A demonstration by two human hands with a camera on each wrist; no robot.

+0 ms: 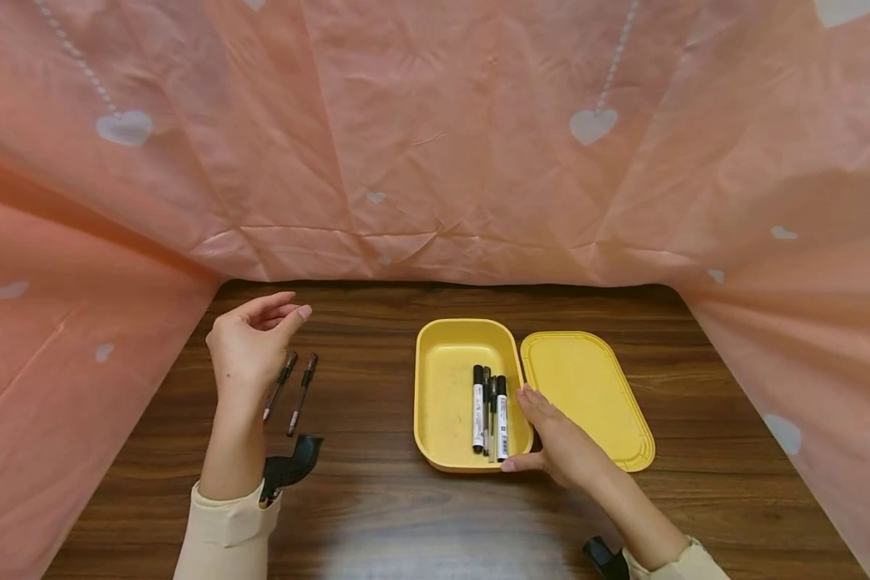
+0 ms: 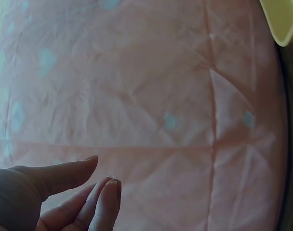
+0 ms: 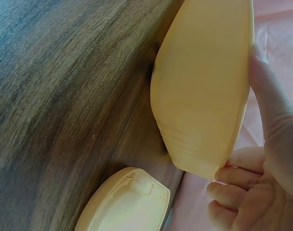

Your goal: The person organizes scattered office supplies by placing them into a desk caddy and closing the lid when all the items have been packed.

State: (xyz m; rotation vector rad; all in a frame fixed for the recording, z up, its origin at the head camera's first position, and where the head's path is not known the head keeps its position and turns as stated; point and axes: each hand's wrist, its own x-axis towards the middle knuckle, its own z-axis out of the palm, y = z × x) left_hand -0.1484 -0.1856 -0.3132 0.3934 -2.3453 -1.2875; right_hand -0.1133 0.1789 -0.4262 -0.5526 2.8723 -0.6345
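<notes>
An uncovered yellow box point(image 1: 442, 403) stands on the table, also seen side-on in the right wrist view. Inside, along its right wall, lie two white markers with black caps point(image 1: 478, 419) and, between them, two slim black-capped pens point(image 1: 492, 411). My right hand point(image 1: 565, 443) holds the box at its near right corner, thumb on the near rim and fingers on the right side. Raised over the table at left, my left hand point(image 1: 250, 346) is empty, its fingers loosely bent and apart from the thumb. Two black-capped pens point(image 1: 304, 395) lie beside it, one partly hidden by that hand.
The flat yellow lid point(image 1: 587, 395) lies on the table just right of the box. A pink cloth point(image 1: 442, 161) with white hearts walls off the back and both sides of the dark wooden table point(image 1: 377, 387). Each wrist wears a black camera mount point(image 1: 293, 466).
</notes>
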